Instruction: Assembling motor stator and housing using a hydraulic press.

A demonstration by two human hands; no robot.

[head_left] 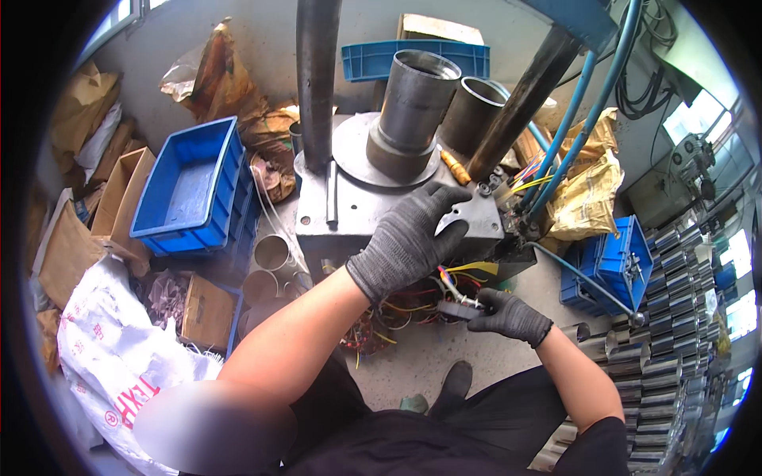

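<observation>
Both hands wear dark grey knit gloves. My left hand (413, 238) is over the front edge of the press table (317, 214), thumb apart from the fingers and nothing seen in it. Lower and to the right, my right hand (512, 317) grips a dark grey flat part with coloured wires (460, 309); the glove hides some of it. Behind my left hand, a steel cylinder (417, 99) stands upright on a round plate (353, 151) on the table. A short metal rod (332, 194) lies on the tabletop. Coloured wires (373, 329) bunch below the table's edge.
Two steel columns (317, 87) rise from the table, with another hollow cylinder (476, 111) behind. Blue hoses (583, 119) hang at right. Blue crates (182, 186) stand left, another (611, 266) right. Many metal sleeves (667, 317) are stacked at right. A white sack (119, 341) lies lower left.
</observation>
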